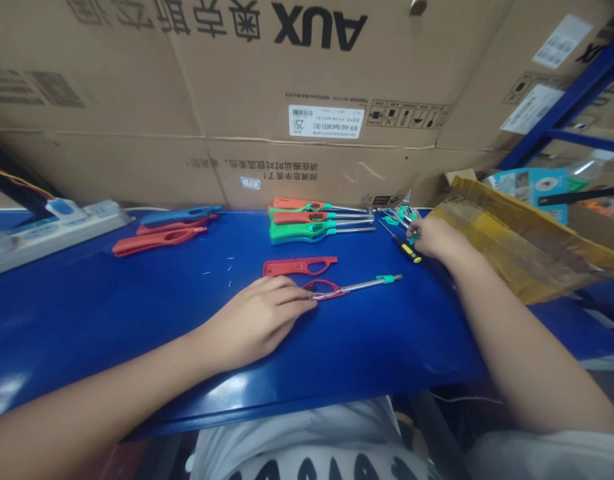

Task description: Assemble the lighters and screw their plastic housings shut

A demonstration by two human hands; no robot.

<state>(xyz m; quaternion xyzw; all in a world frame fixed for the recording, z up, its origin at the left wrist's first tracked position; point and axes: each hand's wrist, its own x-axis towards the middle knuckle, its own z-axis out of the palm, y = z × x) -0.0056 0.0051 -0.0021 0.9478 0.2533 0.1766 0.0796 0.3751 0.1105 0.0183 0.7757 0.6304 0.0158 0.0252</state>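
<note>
My left hand (267, 313) rests on the blue table, its fingers closed over the handle end of an opened red gas lighter (331, 292). A metal tube with a green collar runs out of that lighter to the right. Just behind it lies a separate red handle shell (301, 267). My right hand (437, 239) reaches to the back right, fingers pinched at a small pile of green parts (399, 215); what they grip is mostly hidden. Beside those fingers lies a black-and-yellow screwdriver (407, 250).
Several assembled orange and green lighters (307, 230) are stacked at the back. Red and blue handle shells (159, 241) lie further left, near a white power strip (57, 230). Tiny screws (230, 269) are scattered between. A taped cardboard box (517, 240) stands right; a large carton (227, 87) forms the back.
</note>
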